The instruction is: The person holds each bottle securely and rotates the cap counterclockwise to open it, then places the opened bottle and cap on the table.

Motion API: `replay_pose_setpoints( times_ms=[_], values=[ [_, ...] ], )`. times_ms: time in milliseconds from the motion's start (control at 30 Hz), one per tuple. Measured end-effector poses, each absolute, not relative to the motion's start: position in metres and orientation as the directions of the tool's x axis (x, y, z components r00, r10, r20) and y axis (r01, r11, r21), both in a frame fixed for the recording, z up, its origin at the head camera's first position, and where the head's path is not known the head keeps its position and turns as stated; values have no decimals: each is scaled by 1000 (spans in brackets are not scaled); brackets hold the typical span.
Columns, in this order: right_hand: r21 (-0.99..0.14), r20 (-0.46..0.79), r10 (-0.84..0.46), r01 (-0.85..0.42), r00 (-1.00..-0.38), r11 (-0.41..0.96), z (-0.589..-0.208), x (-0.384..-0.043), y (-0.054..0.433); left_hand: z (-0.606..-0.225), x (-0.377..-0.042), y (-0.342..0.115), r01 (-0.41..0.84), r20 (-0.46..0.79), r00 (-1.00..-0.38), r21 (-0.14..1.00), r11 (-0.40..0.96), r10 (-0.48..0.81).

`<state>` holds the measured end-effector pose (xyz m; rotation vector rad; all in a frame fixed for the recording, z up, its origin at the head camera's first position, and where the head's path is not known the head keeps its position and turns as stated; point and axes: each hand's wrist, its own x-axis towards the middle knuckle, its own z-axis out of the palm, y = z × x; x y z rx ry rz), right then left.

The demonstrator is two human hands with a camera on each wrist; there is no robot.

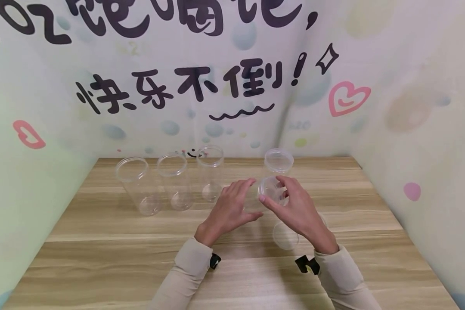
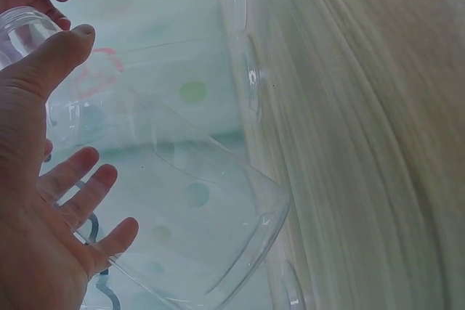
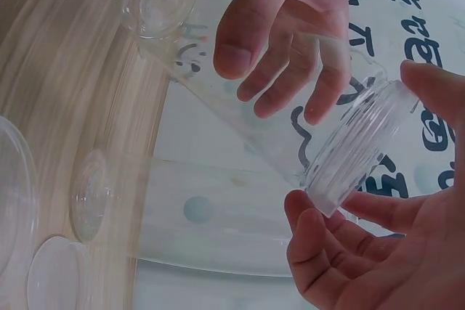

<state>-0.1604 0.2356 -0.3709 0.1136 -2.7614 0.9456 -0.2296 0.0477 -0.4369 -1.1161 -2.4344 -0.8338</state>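
Between my hands a clear plastic jar [image 2: 211, 208] is held tilted, its broad base toward the lower right in the left wrist view. My left hand [image 1: 232, 204] holds the jar's body, fingers on one side and thumb on the other. At the jar's top, my right hand [image 1: 296, 209] pinches a clear ribbed lid [image 3: 360, 147] between thumb and fingers. The lid sits over the jar's mouth. Just behind the hands stands another clear jar [image 1: 279, 160] with a whitish rim. A loose round lid [image 1: 286, 235] lies on the wooden table beneath my right wrist.
Three clear jars stand upright in a row at the back left: the leftmost jar [image 1: 141, 189], the middle jar [image 1: 177, 183] and the right jar [image 1: 210, 172]. The wood-grain table [image 1: 112, 258] meets a printed wall [image 1: 147, 129] behind them. Another lid edge [image 1: 323, 218] shows beside my right forearm.
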Motion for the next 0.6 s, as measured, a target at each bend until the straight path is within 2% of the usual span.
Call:
replay_pose_setpoints(
  times_ms=[600],
  values=[
    [-618, 239, -17, -165, -971, 768, -371, -159, 235, -438, -229, 45, 760, 515, -649, 402, 510, 560]
  ],
)
